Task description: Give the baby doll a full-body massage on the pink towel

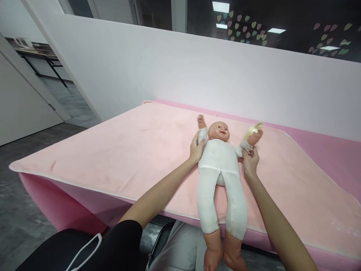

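Black sleeve (125, 241) near, wall (197, 71) behind pink blanket (126, 143): left grip (196, 148) and right grip (251, 161) clasp a doll's arms (202, 134).

Even, cool light brightens the white wall (197, 71) while rectangular lights (220, 7) shine in the dark glass (296, 17), the floor (17, 210) at left lies dim, the doll (218, 156) blurs slightly at its raised hands (201, 121), and wide-angle distortion stretches the edges.

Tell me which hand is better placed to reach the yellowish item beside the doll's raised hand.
Probably the right hand: it holds the doll by the arm just below the yellowish item. The left hand is at the doll's other arm, across its body.
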A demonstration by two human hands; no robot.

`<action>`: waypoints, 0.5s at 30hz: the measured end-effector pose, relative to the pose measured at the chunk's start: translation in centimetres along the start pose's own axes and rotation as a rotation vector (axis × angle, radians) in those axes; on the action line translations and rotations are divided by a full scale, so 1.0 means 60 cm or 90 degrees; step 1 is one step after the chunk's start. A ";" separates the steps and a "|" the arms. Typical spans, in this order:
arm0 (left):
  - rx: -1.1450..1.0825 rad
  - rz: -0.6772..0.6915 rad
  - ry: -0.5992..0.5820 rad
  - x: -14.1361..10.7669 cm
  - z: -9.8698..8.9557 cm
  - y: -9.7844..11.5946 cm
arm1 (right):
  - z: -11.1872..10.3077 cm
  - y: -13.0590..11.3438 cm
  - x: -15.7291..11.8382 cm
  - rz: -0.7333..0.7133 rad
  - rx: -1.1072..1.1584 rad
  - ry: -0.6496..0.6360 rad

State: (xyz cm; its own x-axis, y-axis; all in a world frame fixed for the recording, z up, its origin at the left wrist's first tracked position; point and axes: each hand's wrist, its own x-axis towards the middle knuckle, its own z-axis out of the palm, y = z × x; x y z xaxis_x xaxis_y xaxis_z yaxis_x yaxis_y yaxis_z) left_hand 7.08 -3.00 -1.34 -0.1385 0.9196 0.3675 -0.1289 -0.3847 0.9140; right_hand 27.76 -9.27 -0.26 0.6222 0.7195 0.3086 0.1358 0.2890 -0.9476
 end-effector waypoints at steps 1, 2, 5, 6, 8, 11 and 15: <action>0.035 0.035 -0.048 -0.003 0.001 0.007 | 0.001 0.000 -0.003 -0.042 -0.042 -0.028; 0.070 0.065 -0.092 -0.005 0.001 0.013 | 0.002 -0.001 -0.005 -0.079 -0.084 -0.056; 0.130 0.119 -0.165 -0.009 -0.001 0.025 | 0.004 -0.003 -0.014 -0.147 -0.164 -0.131; 0.130 0.121 -0.169 -0.010 -0.002 0.026 | 0.005 -0.003 -0.015 -0.149 -0.164 -0.139; 0.109 0.104 -0.151 -0.011 -0.001 0.026 | 0.005 -0.003 -0.014 -0.113 -0.122 -0.115; 0.036 0.036 -0.058 -0.009 0.001 0.015 | 0.004 0.001 -0.005 0.001 -0.004 -0.027; -0.072 -0.118 0.115 0.006 0.000 -0.008 | -0.004 0.016 0.008 0.187 0.116 0.130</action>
State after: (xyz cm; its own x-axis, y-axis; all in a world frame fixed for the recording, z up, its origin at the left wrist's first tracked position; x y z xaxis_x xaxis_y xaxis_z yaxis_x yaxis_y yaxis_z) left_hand 7.09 -2.51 -1.65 -0.2730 0.9503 0.1497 -0.2756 -0.2264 0.9342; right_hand 28.38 -8.78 -1.03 0.7571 0.6531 -0.0131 -0.1978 0.2101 -0.9575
